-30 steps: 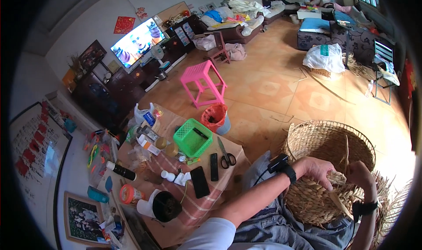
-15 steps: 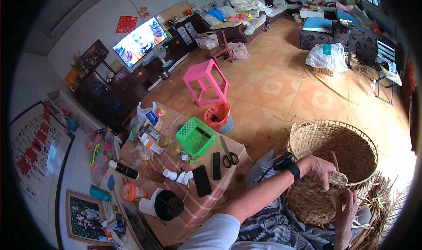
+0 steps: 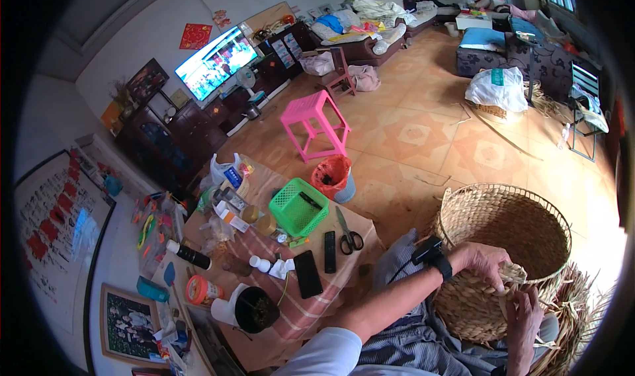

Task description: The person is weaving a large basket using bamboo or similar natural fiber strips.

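Observation:
A large round basket (image 3: 473, 310), woven from tan plant strands with a wire rim, stands against my lap. My left hand (image 3: 486, 262), a dark band and a small black device on its wrist, reaches over the near rim. Its fingers close on the woven edge, partly inside the basket. Lower and to the right, my right hand (image 3: 526, 318) has its fingers pinched at a pale flat strand (image 3: 510, 304) on the basket's outer side. The fingertips of my right hand are partly hidden. Loose dry strands (image 3: 575, 310) lie bunched right of the basket.
On the table to the left are scissors (image 3: 350, 232), a remote (image 3: 330, 251), a phone (image 3: 307, 274), a green plastic basket (image 3: 299, 208) and a dark pot (image 3: 256, 308). A lined bin (image 3: 333, 175) and a pink stool (image 3: 315, 122) stand beyond it.
The whole view has shifted slightly. My right hand has moved a little upward, nearer the left hand. My left hand keeps its hold on the basket's edge.

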The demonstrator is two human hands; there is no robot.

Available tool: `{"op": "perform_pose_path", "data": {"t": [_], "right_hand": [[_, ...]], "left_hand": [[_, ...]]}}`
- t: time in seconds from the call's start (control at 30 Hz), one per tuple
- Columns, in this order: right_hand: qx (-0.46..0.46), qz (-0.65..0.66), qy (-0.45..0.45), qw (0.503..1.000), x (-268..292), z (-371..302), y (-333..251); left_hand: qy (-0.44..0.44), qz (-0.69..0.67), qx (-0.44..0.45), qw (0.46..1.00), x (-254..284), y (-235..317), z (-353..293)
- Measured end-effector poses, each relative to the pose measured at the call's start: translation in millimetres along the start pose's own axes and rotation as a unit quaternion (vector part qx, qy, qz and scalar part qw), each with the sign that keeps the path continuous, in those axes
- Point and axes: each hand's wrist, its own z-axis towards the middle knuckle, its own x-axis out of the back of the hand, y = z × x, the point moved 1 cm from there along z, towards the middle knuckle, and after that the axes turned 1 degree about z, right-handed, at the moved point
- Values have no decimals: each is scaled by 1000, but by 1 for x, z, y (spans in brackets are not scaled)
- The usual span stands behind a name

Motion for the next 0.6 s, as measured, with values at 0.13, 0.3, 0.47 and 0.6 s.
{"op": "perform_pose_path", "data": {"t": [0.13,0.3,0.47,0.6], "right_hand": [[14,-25,-39,999,10,6,-18],[26,-52,-14,998,11,18,-37],[-16,-38,-74,996,14,15,-24],[-33,-113,-93,989,26,16,-25]], "left_hand": [[47,-35,-72,996,-8,23,-11],[154,90,-73,981,-21,25,-13],[328,226,-54,916,-44,35,-9],[401,391,-48,827,-59,44,0]]}}
